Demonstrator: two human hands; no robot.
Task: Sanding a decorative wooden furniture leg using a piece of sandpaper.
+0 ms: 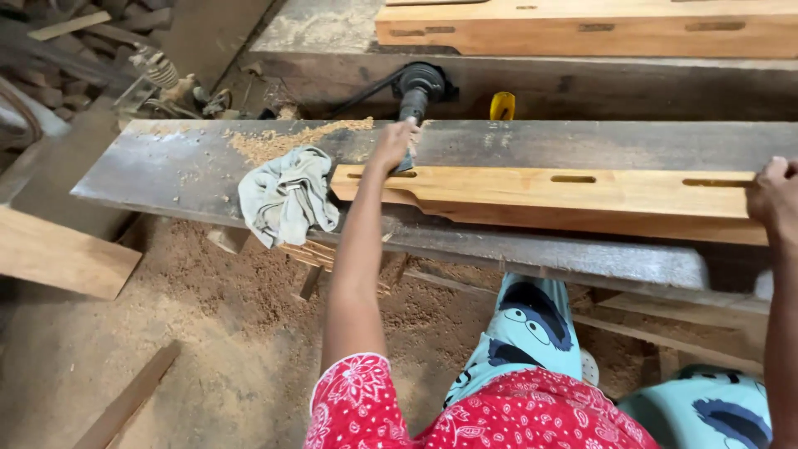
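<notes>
Both hands (393,146) on slotted plank (532,193)

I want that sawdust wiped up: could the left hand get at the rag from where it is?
Probably yes. The left hand rests at the plank's near end, and the rag lies just beside that end on the bench, with nothing between them.

light: soft daylight, even | shadows: faint | focus: sharp, corners dim

Left hand (393,143) is pressing the slotted wooden board (565,193) near the grey rag (287,196); right hand (775,198) is gripping the board's far end.
</notes>
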